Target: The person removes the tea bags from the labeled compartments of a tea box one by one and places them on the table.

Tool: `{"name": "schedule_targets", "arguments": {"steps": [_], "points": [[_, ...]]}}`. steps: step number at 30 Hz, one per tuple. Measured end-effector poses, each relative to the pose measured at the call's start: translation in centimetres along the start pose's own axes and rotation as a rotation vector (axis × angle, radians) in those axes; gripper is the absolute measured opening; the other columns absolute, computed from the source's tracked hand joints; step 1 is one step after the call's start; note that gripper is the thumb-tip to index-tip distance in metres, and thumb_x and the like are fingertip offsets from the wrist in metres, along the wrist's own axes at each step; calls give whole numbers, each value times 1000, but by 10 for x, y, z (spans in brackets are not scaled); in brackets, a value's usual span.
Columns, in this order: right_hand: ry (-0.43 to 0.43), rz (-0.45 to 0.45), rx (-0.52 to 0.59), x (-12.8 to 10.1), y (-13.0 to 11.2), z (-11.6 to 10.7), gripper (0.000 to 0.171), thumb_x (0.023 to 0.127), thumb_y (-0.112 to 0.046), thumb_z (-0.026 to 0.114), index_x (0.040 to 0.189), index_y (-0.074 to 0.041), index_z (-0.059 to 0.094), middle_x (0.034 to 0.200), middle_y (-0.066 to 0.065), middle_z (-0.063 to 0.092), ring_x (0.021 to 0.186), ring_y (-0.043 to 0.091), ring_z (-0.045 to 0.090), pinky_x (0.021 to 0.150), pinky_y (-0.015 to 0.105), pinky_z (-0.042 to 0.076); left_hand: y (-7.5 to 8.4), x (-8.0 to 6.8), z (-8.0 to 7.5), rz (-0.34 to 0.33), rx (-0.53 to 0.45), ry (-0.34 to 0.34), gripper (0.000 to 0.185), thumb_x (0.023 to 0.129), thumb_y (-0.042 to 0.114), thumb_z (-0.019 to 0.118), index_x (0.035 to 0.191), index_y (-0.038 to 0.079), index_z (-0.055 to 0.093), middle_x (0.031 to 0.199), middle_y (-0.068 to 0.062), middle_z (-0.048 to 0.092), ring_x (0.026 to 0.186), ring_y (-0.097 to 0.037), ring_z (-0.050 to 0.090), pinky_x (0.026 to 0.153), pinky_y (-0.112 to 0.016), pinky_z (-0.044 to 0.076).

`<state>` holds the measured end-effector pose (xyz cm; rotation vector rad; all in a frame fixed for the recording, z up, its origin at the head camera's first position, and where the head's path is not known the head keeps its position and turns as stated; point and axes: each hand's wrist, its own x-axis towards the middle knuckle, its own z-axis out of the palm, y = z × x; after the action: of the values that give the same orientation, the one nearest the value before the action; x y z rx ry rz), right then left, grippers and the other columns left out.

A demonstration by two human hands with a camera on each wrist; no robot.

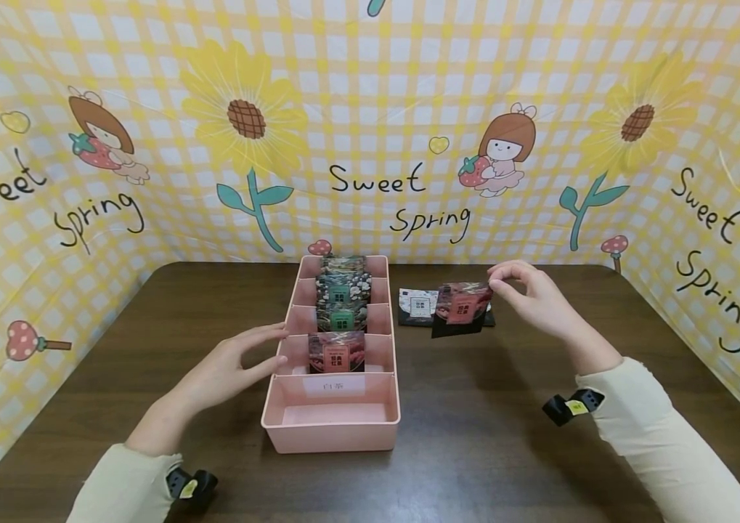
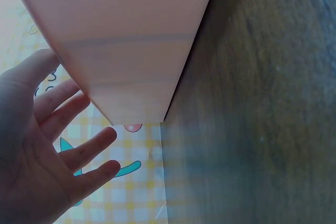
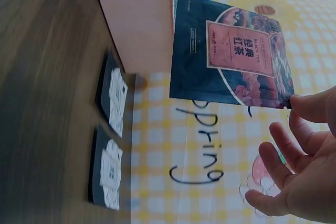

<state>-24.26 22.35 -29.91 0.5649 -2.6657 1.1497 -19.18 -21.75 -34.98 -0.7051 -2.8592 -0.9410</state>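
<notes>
A pink divided box (image 1: pixel 333 421) stands mid-table, its back compartments holding dark tea packets; a pink-labelled one (image 1: pixel 336 352) sits in the fourth. My left hand (image 1: pixel 239 363) lies against the box's left wall (image 2: pixel 126 40) with straight fingers. My right hand (image 1: pixel 526 290) pinches the top corner of a dark tea packet with a pink label (image 1: pixel 464 309), lifted above the table right of the box. In the right wrist view that packet (image 3: pixel 231 51) hangs from the fingertips (image 3: pixel 307 106), the other fingers spread.
Two dark packets with white labels (image 3: pixel 111 145) lie flat on the brown table (image 1: pixel 507 436) behind the lifted one. The box's front compartment carries a white label (image 1: pixel 333 386). A yellow checked backdrop (image 1: pixel 370 131) walls in the table on three sides.
</notes>
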Motion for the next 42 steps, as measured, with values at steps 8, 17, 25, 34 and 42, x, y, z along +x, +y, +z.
{"name": "schedule_targets", "arguments": {"steps": [8, 17, 25, 34, 42], "points": [[21, 49, -21, -2, 17, -15, 27, 98, -16, 48, 105, 9, 56, 125, 30, 51, 121, 42, 45, 103, 61, 32, 0, 0, 0, 1, 3, 1, 46, 90, 32, 61, 130, 11, 54, 139, -13, 51, 128, -36, 47, 101, -57, 39], [24, 124, -54, -2, 39, -27, 33, 99, -19, 44, 110, 11, 53, 127, 33, 49, 119, 44, 45, 104, 60, 32, 0, 0, 0, 2, -3, 1, 46, 91, 32, 60, 131, 11, 54, 139, -13, 51, 128, -36, 47, 101, -56, 39], [10, 159, -95, -2, 61, -36, 37, 100, -22, 43, 113, 11, 52, 125, 33, 50, 116, 44, 47, 101, 58, 36, -1, 0, 1, 5, -5, 3, 45, 91, 32, 60, 131, 11, 54, 139, -13, 50, 128, -36, 46, 101, -57, 39], [-16, 253, -125, -3, 86, -41, 44, 101, -26, 39, 119, 12, 50, 119, 34, 52, 110, 41, 49, 87, 47, 42, -1, 1, 1, 12, 1, 5, 46, 90, 31, 61, 131, 11, 54, 138, -13, 51, 128, -35, 46, 102, -56, 39], [-49, 300, -131, -1, 107, -41, 43, 101, -26, 39, 117, 13, 50, 118, 33, 52, 107, 38, 49, 84, 41, 43, -3, 1, 2, 3, -3, -3, 47, 91, 33, 60, 131, 11, 53, 139, -13, 50, 129, -36, 45, 102, -57, 38]]}}
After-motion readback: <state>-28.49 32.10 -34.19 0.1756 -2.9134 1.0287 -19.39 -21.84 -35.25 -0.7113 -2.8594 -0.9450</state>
